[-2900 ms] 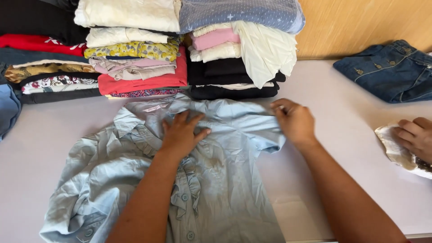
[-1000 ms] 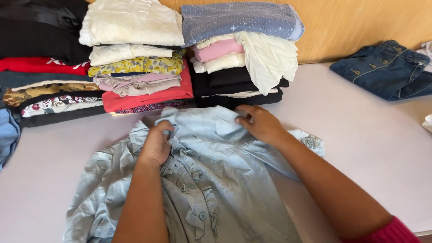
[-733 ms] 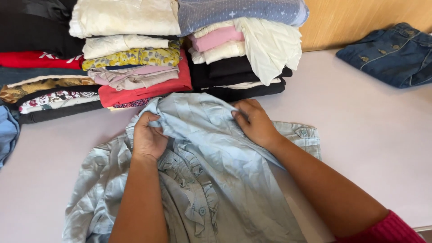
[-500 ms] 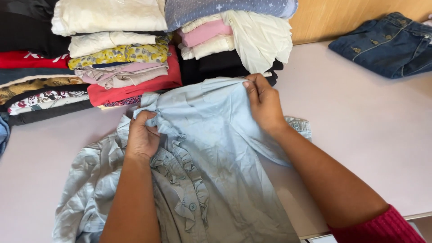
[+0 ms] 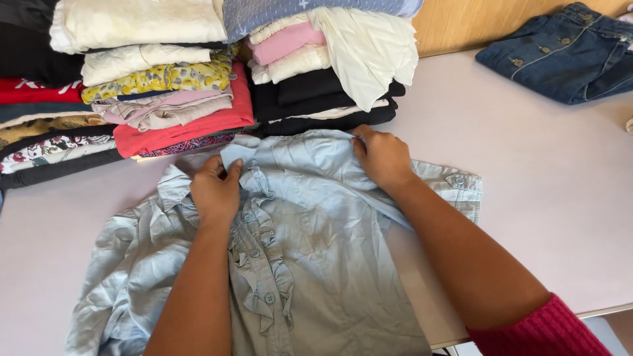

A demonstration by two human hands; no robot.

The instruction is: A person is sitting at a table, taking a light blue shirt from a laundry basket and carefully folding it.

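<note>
A pale blue ruffled button shirt (image 5: pixel 310 264) lies spread on the white table (image 5: pixel 547 191). My left hand (image 5: pixel 215 191) pinches the shirt's fabric near the collar at the upper left. My right hand (image 5: pixel 382 157) grips the folded-over shoulder edge at the shirt's top right. One sleeve with a buttoned cuff (image 5: pixel 455 188) is laid across toward the right. The other sleeve is bunched at the lower left.
Stacks of folded clothes (image 5: pixel 165 86) stand along the back of the table, a second stack (image 5: pixel 323 72) right behind the shirt. Folded dark blue jeans (image 5: pixel 567 56) lie at the back right. A wooden wall is behind. The table's front edge runs at the lower right.
Both hands have shifted along the shirt's top edge and folded the right shoulder and sleeve inward. The view has moved closer to the stacks.
</note>
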